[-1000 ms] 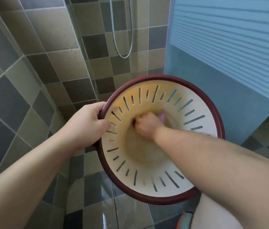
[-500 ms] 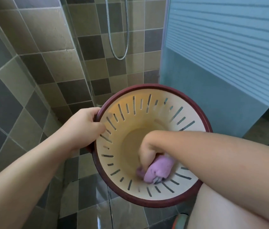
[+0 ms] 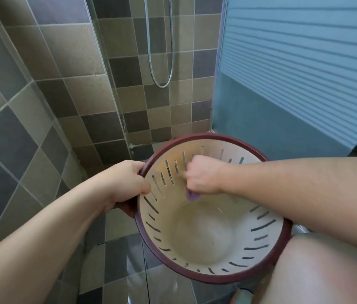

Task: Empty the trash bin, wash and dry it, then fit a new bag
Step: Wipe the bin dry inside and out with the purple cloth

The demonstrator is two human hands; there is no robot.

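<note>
Tiled walls (image 3: 41, 88) in brown and grey are filling your left side, with a clear glass panel edge (image 3: 109, 88) standing between them and the shower corner, where a metal hose (image 3: 160, 51) is hanging in a loop. Your left hand (image 3: 124, 183) is curling its grip round the dark red rim of the trash bin (image 3: 208, 235), thumb inside, fingers hidden behind the wall. You are holding the bin in the air over the tiled floor (image 3: 116, 270), its mouth tipping up toward you and its long axis running away and down, so you are looking straight at the cream, slotted inside and the round bottom. Your right hand (image 3: 201, 176) is reaching inside against the far wall, its grip closing tight on a purple cloth (image 3: 191, 195); only a small corner is showing below the fist, and that area is blurring. A blue ribbed door (image 3: 304, 73) is standing on the right, and your bare knee (image 3: 326, 270) is covering the bin's lower right rim.
</note>
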